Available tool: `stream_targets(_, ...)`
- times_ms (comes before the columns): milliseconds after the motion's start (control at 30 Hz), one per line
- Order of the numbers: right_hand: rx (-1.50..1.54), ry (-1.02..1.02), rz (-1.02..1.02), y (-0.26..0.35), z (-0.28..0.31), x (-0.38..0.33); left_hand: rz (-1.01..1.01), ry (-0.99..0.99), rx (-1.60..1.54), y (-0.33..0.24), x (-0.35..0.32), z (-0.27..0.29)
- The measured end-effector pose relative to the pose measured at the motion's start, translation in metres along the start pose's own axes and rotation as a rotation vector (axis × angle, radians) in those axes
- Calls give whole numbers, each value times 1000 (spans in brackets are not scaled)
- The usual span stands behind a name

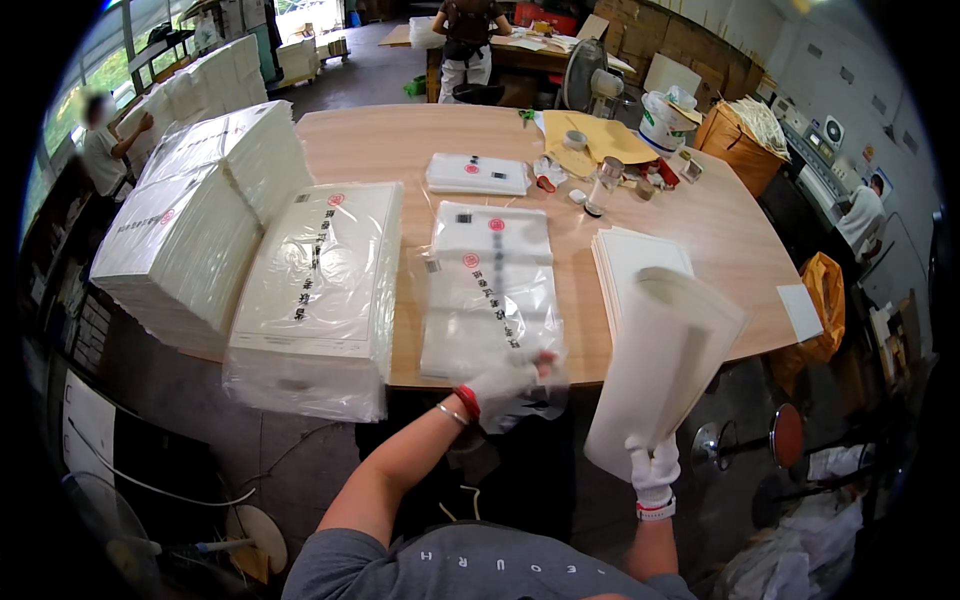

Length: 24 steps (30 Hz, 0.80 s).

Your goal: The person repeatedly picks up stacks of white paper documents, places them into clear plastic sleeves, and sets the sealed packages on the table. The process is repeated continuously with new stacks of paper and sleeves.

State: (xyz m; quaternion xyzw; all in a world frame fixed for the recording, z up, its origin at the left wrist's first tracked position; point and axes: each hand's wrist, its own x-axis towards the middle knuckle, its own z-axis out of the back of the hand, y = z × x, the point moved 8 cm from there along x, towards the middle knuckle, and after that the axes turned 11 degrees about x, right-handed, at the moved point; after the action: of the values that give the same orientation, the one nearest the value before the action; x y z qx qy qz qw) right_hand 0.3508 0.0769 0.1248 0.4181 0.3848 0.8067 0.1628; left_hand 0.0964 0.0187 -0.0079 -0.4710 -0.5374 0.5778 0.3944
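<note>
The gloved left hand (505,385) pinches the clear printed bag (490,300) at the table edge (700,345), while the right hand (652,468) grips a bowed sheaf of white sheets (665,355) (held only at its bottom), which could flop and snag the bag mouth

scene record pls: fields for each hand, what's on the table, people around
left hand: gloved left hand pinches the near edge of a clear printed plastic bag at the table's front edge
right hand: gloved right hand holds up a curved sheaf of white sheets
table: round-cornered wooden table
left of bag: tall wrapped stacks of white paper
right of bag: flat stack of white sheets
far side: small flat white packet, yellow envelopes, tape rolls
people: one standing at a far desk; others at the left and right edges
</note>
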Motion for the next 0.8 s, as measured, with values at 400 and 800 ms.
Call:
stream_targets(400, -461, 682, -61, -50, -123, 27, -502, -191, 765, -115, -10, -22)
stream_targets(800, -428, 148, -308, -145, -205, 91, -399, -514, 1433, -10, -20, 58)
